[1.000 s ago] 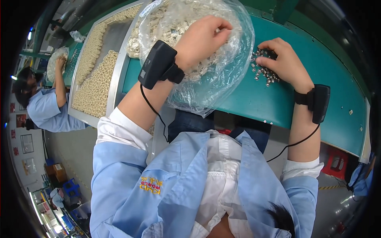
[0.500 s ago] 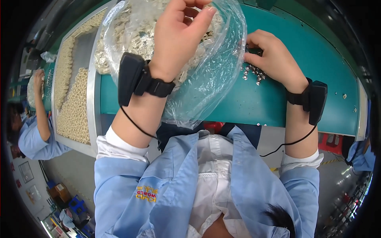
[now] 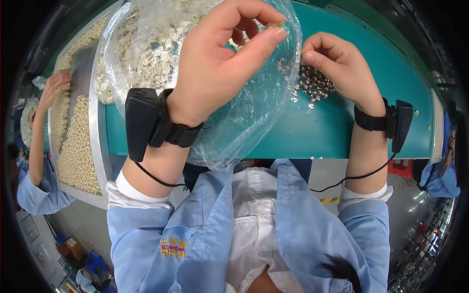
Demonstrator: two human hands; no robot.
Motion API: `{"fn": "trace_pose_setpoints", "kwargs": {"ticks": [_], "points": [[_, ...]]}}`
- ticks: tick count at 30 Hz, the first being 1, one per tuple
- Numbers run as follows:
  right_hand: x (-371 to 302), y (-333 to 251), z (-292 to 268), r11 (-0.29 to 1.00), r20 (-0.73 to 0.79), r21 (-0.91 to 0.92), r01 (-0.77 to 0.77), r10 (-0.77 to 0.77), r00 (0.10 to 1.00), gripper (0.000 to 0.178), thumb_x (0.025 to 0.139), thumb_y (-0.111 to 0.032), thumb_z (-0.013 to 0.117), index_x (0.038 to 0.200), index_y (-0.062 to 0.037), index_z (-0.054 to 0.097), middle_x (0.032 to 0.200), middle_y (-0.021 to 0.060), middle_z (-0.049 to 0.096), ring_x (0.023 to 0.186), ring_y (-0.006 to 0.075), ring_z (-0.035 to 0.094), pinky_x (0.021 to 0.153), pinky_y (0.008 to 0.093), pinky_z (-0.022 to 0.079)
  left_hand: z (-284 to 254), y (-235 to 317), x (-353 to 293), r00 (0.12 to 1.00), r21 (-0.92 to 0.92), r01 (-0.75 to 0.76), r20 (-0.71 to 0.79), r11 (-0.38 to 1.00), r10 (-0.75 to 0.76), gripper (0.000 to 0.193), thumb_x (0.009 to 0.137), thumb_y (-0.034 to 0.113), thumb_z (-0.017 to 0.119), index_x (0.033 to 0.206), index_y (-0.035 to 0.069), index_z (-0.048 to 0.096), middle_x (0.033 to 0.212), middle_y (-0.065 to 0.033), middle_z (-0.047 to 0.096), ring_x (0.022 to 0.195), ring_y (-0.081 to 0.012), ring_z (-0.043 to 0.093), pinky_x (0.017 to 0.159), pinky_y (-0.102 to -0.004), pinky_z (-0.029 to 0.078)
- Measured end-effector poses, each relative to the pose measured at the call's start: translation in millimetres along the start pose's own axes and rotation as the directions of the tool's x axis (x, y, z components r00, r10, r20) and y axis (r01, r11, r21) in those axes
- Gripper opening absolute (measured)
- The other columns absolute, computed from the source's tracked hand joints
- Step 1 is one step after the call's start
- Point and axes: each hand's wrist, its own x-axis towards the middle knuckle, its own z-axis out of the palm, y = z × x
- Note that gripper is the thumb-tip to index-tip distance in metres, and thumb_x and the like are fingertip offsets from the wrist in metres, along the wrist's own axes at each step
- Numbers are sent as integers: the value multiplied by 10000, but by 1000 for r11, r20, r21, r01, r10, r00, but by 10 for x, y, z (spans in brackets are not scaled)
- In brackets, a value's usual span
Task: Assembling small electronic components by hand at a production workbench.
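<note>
My left hand (image 3: 229,61) is above a clear plastic bag (image 3: 244,115), thumb and forefinger pinched on a small cream part, mostly covered by the fingertips. Inside the bag lies a heap of similar cream plastic parts (image 3: 146,58). To the right, my right hand (image 3: 339,66) is closed in a pinch, thumb against forefinger, beside a pile of small shiny metal pieces (image 3: 315,84). What its fingertips hold, if anything, is too small to make out. Each wrist wears a black strapped device.
A metal-rimmed tray (image 3: 100,141) at left carries rows of cream parts (image 3: 78,161). A co-worker's hand (image 3: 56,85) reaches over its far-left side. The green worktop (image 3: 381,107) extends right, with a few loose bits near its right edge.
My left hand has moved right and slightly down, toward my right hand. The right hand has drawn up off the metal pile, showing more of it. The co-worker's hand has moved onto the tray.
</note>
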Motion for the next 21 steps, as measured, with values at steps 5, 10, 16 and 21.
{"fn": "trace_pose_setpoints", "kwargs": {"ticks": [5, 10, 16, 21], "points": [[0, -82, 7, 960, -1, 278, -10, 11, 1000, 130, 843, -154, 574, 869, -31, 544, 817, 24, 572, 744, 85, 514, 685, 204, 413, -15, -190, -19, 985, 65, -174, 24, 983, 173, 205, 789, 40, 599, 987, 22, 546, 878, -25, 566, 754, -80, 514, 688, -203, 413], [-32, -73, -55, 893, -36, 450, 17, -1, 999, 107, 833, -127, 580, 887, -42, 545, 844, 37, 575, 776, 93, 520, 696, 207, 416, 7, -222, 19, 974, 43, -214, 92, 976, 209, 169, 800, 108, 597, 959, 50, 588, 861, -33, 590, 738, -109, 547, 677, -235, 445], [-54, -73, -52, 840, -14, 538, 61, -64, 998, 122, 819, -107, 593, 905, -43, 536, 861, 40, 564, 796, 95, 514, 711, 210, 412, 13, -187, 7, 970, 206, -160, 216, 965, 114, 166, 796, 81, 599, 959, 50, 594, 871, -43, 587, 754, -111, 540, 688, -233, 440], [-69, -112, -28, 837, -31, 535, 111, -112, 993, 135, 810, -77, 597, 922, -44, 528, 861, 35, 558, 811, 93, 518, 724, 215, 416, 5, -258, -4, 930, 471, -205, 367, 858, 21, 191, 784, 71, 605, 975, 62, 595, 865, -42, 587, 762, -99, 541, 702, -215, 438]]}}
